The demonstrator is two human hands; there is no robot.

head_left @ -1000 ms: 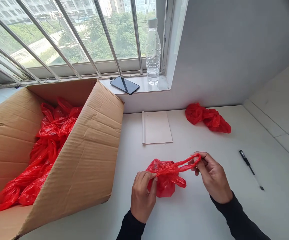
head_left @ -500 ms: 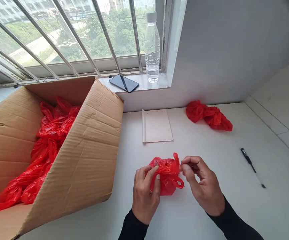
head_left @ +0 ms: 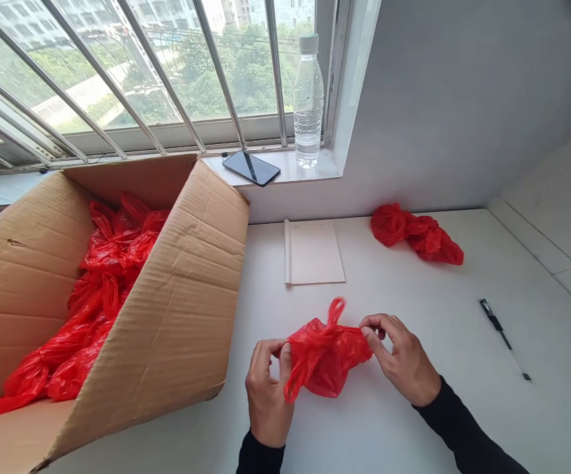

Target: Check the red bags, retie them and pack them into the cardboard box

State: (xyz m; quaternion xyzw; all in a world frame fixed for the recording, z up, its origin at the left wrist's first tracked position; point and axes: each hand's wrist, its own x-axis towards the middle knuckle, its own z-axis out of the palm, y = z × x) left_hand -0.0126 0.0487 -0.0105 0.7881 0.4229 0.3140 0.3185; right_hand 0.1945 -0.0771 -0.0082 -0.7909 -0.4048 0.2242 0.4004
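Note:
Between my hands, on the white table, a red plastic bag (head_left: 329, 359) is spread sideways, bunched at the top with one handle loop standing up and another hanging at its left. My left hand (head_left: 270, 388) pinches its left edge between thumb and fingers. On the other side, my right hand (head_left: 398, 359) has thumb and fingertips closed on the bag's right corner. What lies inside the bag is hidden by the red plastic.
At the left a large open cardboard box (head_left: 181, 296) holds several red plastic bags (head_left: 112, 263). A notepad (head_left: 316, 253), another red bag (head_left: 416, 234) and a pen (head_left: 505, 339) lie on the table (head_left: 413, 434). On the sill are a phone (head_left: 251, 168) and a water bottle (head_left: 308, 105).
My hands have moved apart, stretching the bag sideways. My right hand, beside the upright handle before, now grips the right corner. The view has shifted slightly.

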